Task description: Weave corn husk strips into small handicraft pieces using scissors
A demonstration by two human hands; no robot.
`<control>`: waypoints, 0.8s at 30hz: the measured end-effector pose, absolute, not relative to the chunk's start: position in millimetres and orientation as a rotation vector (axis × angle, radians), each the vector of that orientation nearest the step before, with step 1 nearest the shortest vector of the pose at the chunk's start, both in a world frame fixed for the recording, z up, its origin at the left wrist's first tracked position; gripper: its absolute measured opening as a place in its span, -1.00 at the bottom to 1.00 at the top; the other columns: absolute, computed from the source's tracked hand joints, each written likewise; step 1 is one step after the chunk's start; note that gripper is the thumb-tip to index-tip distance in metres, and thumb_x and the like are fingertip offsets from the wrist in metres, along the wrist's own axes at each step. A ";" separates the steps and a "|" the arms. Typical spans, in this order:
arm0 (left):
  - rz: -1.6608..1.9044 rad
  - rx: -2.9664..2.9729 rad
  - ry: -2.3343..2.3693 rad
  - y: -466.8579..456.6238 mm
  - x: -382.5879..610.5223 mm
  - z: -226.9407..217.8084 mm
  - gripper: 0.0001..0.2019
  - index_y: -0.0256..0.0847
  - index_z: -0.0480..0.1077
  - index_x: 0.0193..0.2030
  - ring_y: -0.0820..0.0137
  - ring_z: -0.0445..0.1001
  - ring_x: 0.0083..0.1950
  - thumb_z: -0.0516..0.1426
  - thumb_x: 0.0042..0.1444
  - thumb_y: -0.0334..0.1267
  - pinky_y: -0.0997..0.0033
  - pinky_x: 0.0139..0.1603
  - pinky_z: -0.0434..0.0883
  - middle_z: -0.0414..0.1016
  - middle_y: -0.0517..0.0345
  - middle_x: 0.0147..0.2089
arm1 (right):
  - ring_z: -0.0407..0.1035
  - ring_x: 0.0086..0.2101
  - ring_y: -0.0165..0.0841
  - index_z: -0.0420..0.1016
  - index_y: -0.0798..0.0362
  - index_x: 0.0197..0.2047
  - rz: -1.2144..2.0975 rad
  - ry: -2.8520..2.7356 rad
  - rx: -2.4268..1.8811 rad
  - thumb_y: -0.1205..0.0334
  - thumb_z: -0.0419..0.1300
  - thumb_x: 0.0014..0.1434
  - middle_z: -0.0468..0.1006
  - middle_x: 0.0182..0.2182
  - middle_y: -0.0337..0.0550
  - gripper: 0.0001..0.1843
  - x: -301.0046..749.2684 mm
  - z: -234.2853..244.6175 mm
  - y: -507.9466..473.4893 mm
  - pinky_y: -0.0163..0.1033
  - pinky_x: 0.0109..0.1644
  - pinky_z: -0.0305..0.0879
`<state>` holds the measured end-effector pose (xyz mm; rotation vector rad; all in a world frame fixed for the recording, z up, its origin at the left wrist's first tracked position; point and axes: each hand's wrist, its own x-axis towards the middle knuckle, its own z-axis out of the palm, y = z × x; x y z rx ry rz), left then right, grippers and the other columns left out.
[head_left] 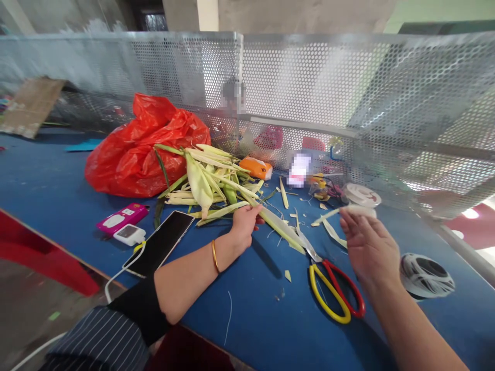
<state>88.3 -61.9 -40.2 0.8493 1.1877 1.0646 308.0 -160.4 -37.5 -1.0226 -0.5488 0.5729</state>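
Note:
My left hand (244, 225) is closed in a pinch on a long pale green leaf strip (275, 222) that lies across the blue table (270, 314). My right hand (367, 245) is raised above the table, its fingertips pinched on a small whitish strip piece (358, 210). Scissors (333, 284) with one yellow and one red handle lie between my hands, blades pointing at the leaf strip. A heap of green and pale leaves (209, 183) sits just behind my left hand.
A red plastic bag (139, 147) lies behind the leaves. A dark phone (162, 242) on a white cable, a white power bank (130, 234) and a pink box (121, 217) lie left. A thread spool (425, 273) sits right. A perforated metal screen (309, 87) borders the back.

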 end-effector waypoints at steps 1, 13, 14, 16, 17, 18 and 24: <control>1.047 0.865 1.167 -65.3 88.9 -38.7 -0.86 -0.31 0.45 -0.43 0.57 0.35 -0.58 0.23 0.03 -0.27 0.62 -0.64 0.12 0.44 0.19 -0.53 | 0.54 -0.22 -0.31 0.50 0.02 -0.26 0.590 -0.565 -1.118 0.08 0.50 -0.24 0.61 -0.24 -0.19 -0.54 305.9 -37.9 -160.0 -0.25 -0.19 0.47; 1.064 1.038 1.034 -78.8 93.8 -37.8 -0.83 -0.28 0.49 -0.47 0.54 0.32 -0.57 0.23 0.02 -0.21 0.57 -0.62 0.12 0.41 0.19 -0.56 | 0.47 -0.53 -0.34 0.50 0.08 -0.45 1.258 -1.172 -1.491 -0.20 0.30 -0.02 0.58 -0.49 -0.19 -0.55 235.6 -43.7 -187.3 -0.34 -0.54 0.24; 1.070 1.024 1.020 -78.3 93.9 -38.0 -0.82 -0.29 0.50 -0.46 0.55 0.32 -0.57 0.24 0.02 -0.20 0.57 -0.61 0.12 0.42 0.19 -0.55 | 0.47 -0.53 -0.35 0.50 0.08 -0.43 1.276 -1.133 -1.482 -0.21 0.30 -0.03 0.59 -0.46 -0.17 -0.54 234.9 -43.5 -187.2 -0.34 -0.54 0.25; 1.091 0.991 0.995 -77.4 94.2 -38.5 -0.80 -0.29 0.50 -0.44 0.54 0.32 -0.57 0.25 0.01 -0.16 0.55 -0.59 0.15 0.44 0.18 -0.52 | 0.45 -0.55 -0.37 0.50 0.08 -0.40 1.322 -1.067 -1.474 -0.22 0.32 -0.07 0.60 -0.42 -0.14 -0.52 236.1 -42.0 -186.7 -0.33 -0.54 0.27; 1.099 0.976 0.987 -76.9 94.5 -38.9 -0.79 -0.29 0.50 -0.42 0.54 0.32 -0.56 0.25 0.00 -0.15 0.55 -0.58 0.16 0.44 0.18 -0.51 | 0.44 -0.56 -0.39 0.48 0.07 -0.40 1.351 -1.046 -1.477 -0.22 0.34 -0.09 0.60 -0.42 -0.13 -0.52 237.5 -41.1 -186.5 -0.33 -0.55 0.27; 1.097 0.966 0.982 -76.6 94.9 -39.5 -0.78 -0.29 0.50 -0.41 0.53 0.33 -0.55 0.26 0.01 -0.14 0.54 -0.56 0.18 0.45 0.18 -0.50 | 0.41 -0.58 -0.41 0.46 0.07 -0.41 1.371 -1.033 -1.482 -0.21 0.35 -0.11 0.59 -0.43 -0.15 -0.52 239.3 -40.5 -186.4 -0.34 -0.55 0.26; 1.259 1.080 1.165 -78.5 94.0 -40.7 -0.79 -0.22 0.35 -0.39 0.50 0.33 -0.50 0.26 0.02 -0.16 0.51 -0.49 0.21 0.36 0.25 -0.47 | 0.27 -0.62 -0.39 0.42 0.00 -0.41 0.609 -1.233 -1.754 -0.07 0.13 0.15 0.41 -0.69 -0.30 -0.69 254.3 -42.8 -184.2 -0.29 -0.48 0.17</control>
